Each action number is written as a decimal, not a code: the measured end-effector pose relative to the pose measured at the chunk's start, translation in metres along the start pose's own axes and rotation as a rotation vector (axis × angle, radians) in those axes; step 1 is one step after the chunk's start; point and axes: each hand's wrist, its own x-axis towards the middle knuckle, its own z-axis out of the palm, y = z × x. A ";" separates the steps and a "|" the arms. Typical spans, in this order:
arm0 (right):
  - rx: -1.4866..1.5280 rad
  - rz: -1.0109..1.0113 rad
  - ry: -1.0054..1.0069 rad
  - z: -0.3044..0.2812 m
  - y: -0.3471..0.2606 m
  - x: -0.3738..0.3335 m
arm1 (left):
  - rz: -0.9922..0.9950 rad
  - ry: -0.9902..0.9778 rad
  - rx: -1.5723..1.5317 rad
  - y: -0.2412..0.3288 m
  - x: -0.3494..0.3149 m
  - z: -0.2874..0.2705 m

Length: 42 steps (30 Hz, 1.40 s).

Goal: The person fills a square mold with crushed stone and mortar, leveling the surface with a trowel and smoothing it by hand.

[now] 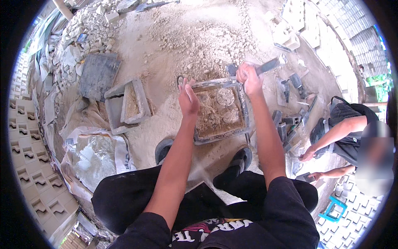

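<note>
In front of me a rectangular metal mould frame [222, 139] holds brown, crumbly material [215, 108] with a pale round lump showing in it. My left hand [189, 98] is at the frame's far left corner, fingers stretched out, close to a small metal ring [180, 79]. My right hand [249, 78] is closed round a dark, flat, bar-shaped tool [268, 65], raised over the far right corner. The tool sticks out on both sides of the fist; its exact kind is not clear. My two feet stand at the near side of the frame.
Left of the frame lie a grey box-shaped mould [117, 108], a dark flat plate [98, 76] and an open sack of white powder [92, 155]. Rubble [207, 41] spreads ahead. Several metal mould parts [286, 124] lie to the right, near another person [340, 133] crouching.
</note>
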 end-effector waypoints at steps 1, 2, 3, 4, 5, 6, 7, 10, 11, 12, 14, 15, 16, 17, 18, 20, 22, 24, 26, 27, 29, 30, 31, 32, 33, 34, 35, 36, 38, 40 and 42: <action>0.025 -0.080 0.044 0.002 0.016 0.003 | -0.001 -0.003 0.015 -0.001 0.003 -0.001; 0.027 -0.043 0.067 0.002 0.015 0.005 | -0.008 -0.009 0.026 -0.001 0.005 0.001; 0.029 -0.005 0.090 0.000 0.012 0.008 | -0.015 -0.014 0.038 -0.001 0.005 0.001; 0.031 0.033 0.112 -0.001 0.010 0.009 | -0.021 -0.013 0.036 -0.001 0.002 0.001; 0.054 0.013 0.102 -0.003 0.009 0.009 | -0.024 -0.011 0.040 -0.003 -0.001 -0.003; 0.020 -0.027 0.159 -0.010 0.016 0.008 | -0.021 -0.012 0.033 -0.001 0.000 -0.001; -0.016 -0.066 0.216 -0.015 0.028 0.006 | -0.027 -0.007 0.026 0.002 0.003 0.003; -0.114 -0.030 0.286 -0.011 0.027 0.002 | -0.068 -0.012 0.008 0.005 -0.001 0.008; -0.167 0.006 0.300 -0.010 0.020 0.011 | -0.060 -0.017 -0.008 0.002 0.000 0.008; -0.208 0.043 0.311 -0.001 0.013 0.015 | -0.050 -0.018 -0.012 -0.005 0.001 0.004; -0.247 0.036 0.419 0.019 -0.003 0.010 | -0.067 -0.036 -0.202 -0.016 0.005 0.000; -0.285 0.019 0.463 0.029 -0.014 0.001 | -0.090 -0.057 -0.340 -0.020 0.006 -0.001; -0.322 0.003 0.506 0.038 -0.026 -0.007 | -0.112 -0.076 -0.478 -0.024 0.007 -0.003; -0.358 0.046 0.393 0.054 -0.043 -0.016 | -0.112 0.019 -0.581 -0.033 0.012 -0.008; -0.399 0.060 0.353 0.060 -0.048 -0.020 | -0.112 0.106 -0.692 -0.038 0.015 -0.008; -0.506 0.097 0.297 0.057 -0.053 -0.028 | -0.269 0.178 -0.841 -0.037 -0.005 -0.004; -0.410 0.086 0.447 0.050 -0.058 -0.039 | -0.567 0.137 -0.936 -0.008 -0.030 0.011; -0.182 0.056 0.447 0.085 -0.051 -0.040 | -0.435 0.026 -0.938 -0.045 -0.028 -0.013; -0.085 -0.020 0.377 0.109 -0.055 -0.054 | -0.453 0.020 -0.907 -0.049 -0.035 -0.012; -0.080 -0.063 0.340 0.114 -0.054 -0.059 | -0.470 0.048 -0.827 -0.046 -0.035 -0.008; -0.039 -0.145 0.260 0.134 -0.058 -0.064 | -0.440 0.067 -0.714 -0.049 -0.033 -0.014; -0.025 -0.163 0.243 0.142 -0.066 -0.065 | -0.435 0.069 -0.658 -0.047 -0.035 -0.013; -0.010 -0.179 0.224 0.151 -0.074 -0.065 | -0.420 0.097 -0.554 -0.045 -0.036 -0.011; -0.002 -0.203 0.214 0.152 -0.077 -0.063 | -0.443 0.091 -0.512 -0.034 -0.038 -0.006; 0.028 -0.207 0.226 0.154 -0.075 -0.059 | -0.460 0.088 -0.465 -0.027 -0.040 -0.006; -0.004 -0.242 0.217 0.155 -0.064 -0.059 | -0.477 0.084 -0.419 -0.020 -0.041 -0.008; -0.033 -0.286 0.204 0.157 -0.048 -0.060 | -0.486 0.078 -0.463 -0.021 -0.038 -0.009; -0.053 -0.326 0.184 0.159 -0.025 -0.060 | -0.496 0.082 -0.500 -0.029 -0.037 -0.014; -0.059 -0.198 0.175 0.152 0.015 -0.054 | -0.525 0.110 -0.539 -0.027 -0.039 -0.015; -0.004 -0.142 0.228 0.145 -0.001 -0.053 | -0.561 0.159 -0.530 -0.006 -0.039 -0.012; 0.008 -0.253 0.204 0.152 -0.011 -0.054 | -0.550 0.131 -0.445 -0.020 -0.039 -0.016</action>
